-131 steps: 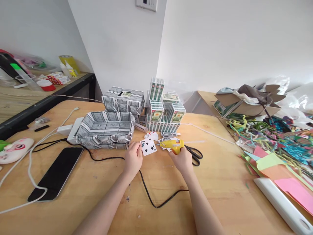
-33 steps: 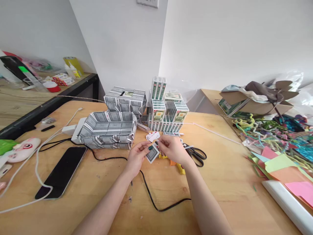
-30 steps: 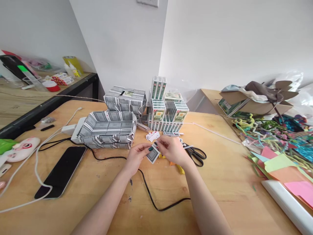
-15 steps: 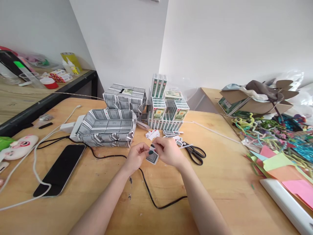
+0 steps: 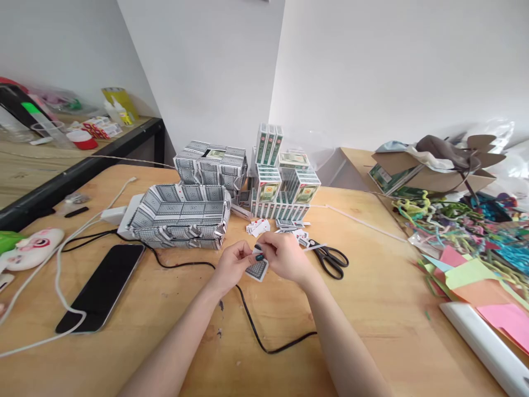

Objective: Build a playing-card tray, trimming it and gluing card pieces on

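Observation:
A small playing card (image 5: 257, 271) with a grey patterned back is pinched between my two hands, above the table. My left hand (image 5: 230, 267) closes thumb and fingers on its left side. From the right, my right hand (image 5: 283, 255) pinches its upper part; the fingers hide much of that end. Just beyond my hands lie loose playing cards (image 5: 259, 226), some face up. Black-handled scissors (image 5: 330, 259) rest beside my right hand. Behind on the left stands an open tray shape built of folded cards (image 5: 182, 209).
A block of folded cards (image 5: 210, 165) and stacked card boxes (image 5: 268, 190) stand at the back. On the left are a phone (image 5: 103, 286) and white cables (image 5: 60, 275). A black cord (image 5: 252, 320) runs under my hands. Colored paper (image 5: 475, 281) and pipe cleaners (image 5: 454, 231) crowd the right.
My fingers have shifted slightly on the card, and its lower end now sits at a slightly different angle. Both arms stay nearly where they were.

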A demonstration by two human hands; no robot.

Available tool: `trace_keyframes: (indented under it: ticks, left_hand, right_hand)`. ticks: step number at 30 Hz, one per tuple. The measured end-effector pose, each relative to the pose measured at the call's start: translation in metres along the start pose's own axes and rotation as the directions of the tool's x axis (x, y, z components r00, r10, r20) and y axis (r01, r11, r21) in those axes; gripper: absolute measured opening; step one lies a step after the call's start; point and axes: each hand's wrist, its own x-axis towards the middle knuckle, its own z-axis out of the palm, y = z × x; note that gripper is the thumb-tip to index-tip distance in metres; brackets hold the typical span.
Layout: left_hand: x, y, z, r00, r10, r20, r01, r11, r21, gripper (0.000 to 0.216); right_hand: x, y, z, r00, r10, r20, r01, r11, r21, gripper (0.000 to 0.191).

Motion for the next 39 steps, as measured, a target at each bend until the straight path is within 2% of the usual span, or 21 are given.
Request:
trace_keyframes:
  ticks: [7, 11, 15, 18, 21, 24, 26, 28, 30, 34, 36, 39]
  left_hand:
    - [0.003, -0.006, 0.004, 0.992, 0.012, -0.122, -0.016, 0.999, -0.035, 0.032]
    - [0.005, -0.009, 0.004, 0.993, -0.029, -0.11, 0.028, 1.0, -0.011, 0.025]
    - [0.004, -0.01, 0.002, 0.995, -0.018, -0.102, 0.023, 0.998, 0.05, 0.023]
    - [0.003, -0.012, 0.002, 0.99, -0.013, -0.138, 0.023, 0.997, 0.074, 0.023]
    - [0.003, -0.016, 0.001, 0.978, 0.002, -0.209, 0.015, 0.997, 0.08, 0.024]
    - [0.005, -0.019, -0.002, 0.962, 0.04, -0.271, -0.008, 0.993, 0.117, 0.021]
    - [0.005, -0.02, -0.003, 0.957, 0.061, -0.284, -0.02, 0.989, 0.146, 0.019]
    - [0.005, -0.02, -0.004, 0.956, 0.078, -0.284, -0.029, 0.985, 0.172, 0.018]
    - [0.005, -0.02, -0.003, 0.953, 0.1, -0.286, -0.042, 0.978, 0.205, 0.017]
    - [0.002, -0.017, 0.0, 0.949, 0.146, -0.28, -0.062, 0.956, 0.288, 0.015]
    - [0.001, -0.013, 0.002, 0.944, 0.202, -0.261, -0.104, 0.933, 0.345, 0.012]
    - [-0.002, -0.007, 0.005, 0.925, 0.317, -0.211, -0.199, 0.874, 0.443, 0.009]
  right_hand:
    - [0.002, 0.003, 0.0, 0.999, 0.049, -0.012, -0.049, 0.998, -0.035, 0.016]
    - [0.001, 0.007, -0.005, 0.993, 0.118, -0.007, -0.118, 0.993, -0.011, 0.019]
    - [0.0, 0.011, -0.013, 0.983, 0.176, 0.047, -0.179, 0.981, 0.077, 0.02]
    - [-0.001, 0.019, -0.023, 0.974, 0.225, -0.009, -0.223, 0.971, 0.087, 0.019]
    - [-0.004, 0.032, -0.036, 0.941, 0.322, -0.108, -0.318, 0.947, 0.054, 0.021]
    - [-0.007, 0.046, -0.05, 0.874, 0.442, -0.201, -0.458, 0.888, -0.043, 0.031]
    - [-0.01, 0.053, -0.057, 0.842, 0.477, -0.253, -0.513, 0.853, -0.1, 0.036]
    - [-0.011, 0.056, -0.06, 0.846, 0.44, -0.3, -0.491, 0.863, -0.118, 0.037]
    - [-0.012, 0.053, -0.059, 0.879, 0.367, -0.305, -0.41, 0.907, -0.09, 0.04]
    - [-0.008, 0.033, -0.045, 0.973, 0.208, -0.095, -0.207, 0.978, 0.018, 0.031]
    - [-0.005, 0.021, -0.035, 0.993, 0.113, -0.016, -0.112, 0.992, 0.054, 0.025]
    - [-0.002, 0.009, -0.023, 0.998, 0.062, 0.001, -0.062, 0.997, 0.051, 0.019]
